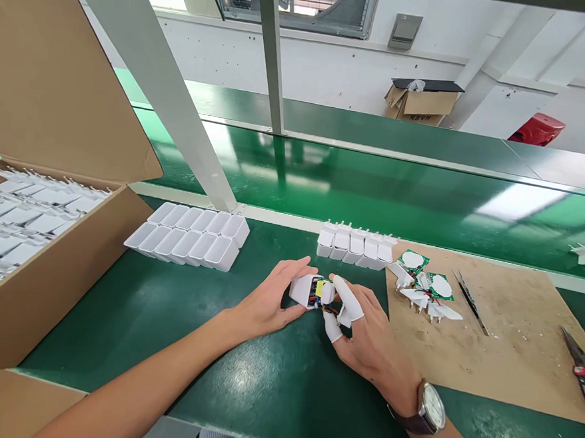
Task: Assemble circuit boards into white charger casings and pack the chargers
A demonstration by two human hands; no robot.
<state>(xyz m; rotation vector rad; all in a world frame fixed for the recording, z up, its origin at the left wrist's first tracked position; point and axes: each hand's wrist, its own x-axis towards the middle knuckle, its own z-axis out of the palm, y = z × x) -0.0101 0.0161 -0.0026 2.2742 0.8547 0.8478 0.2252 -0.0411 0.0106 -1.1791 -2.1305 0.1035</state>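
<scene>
Head view, left hand (pixel 269 299), right hand (pixel 373 333), curled at white housing (pixel 299 291)

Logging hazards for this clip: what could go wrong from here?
The white casing in the left hand is open, its yellow part exposed; a slip could knock or loosen what is inside. Thin wires beside the right hand might get pinched or snagged. On the brown sheet, circuit boards lie bunched near the tweezers, so reaching there could perhaps catch a wire.
</scene>
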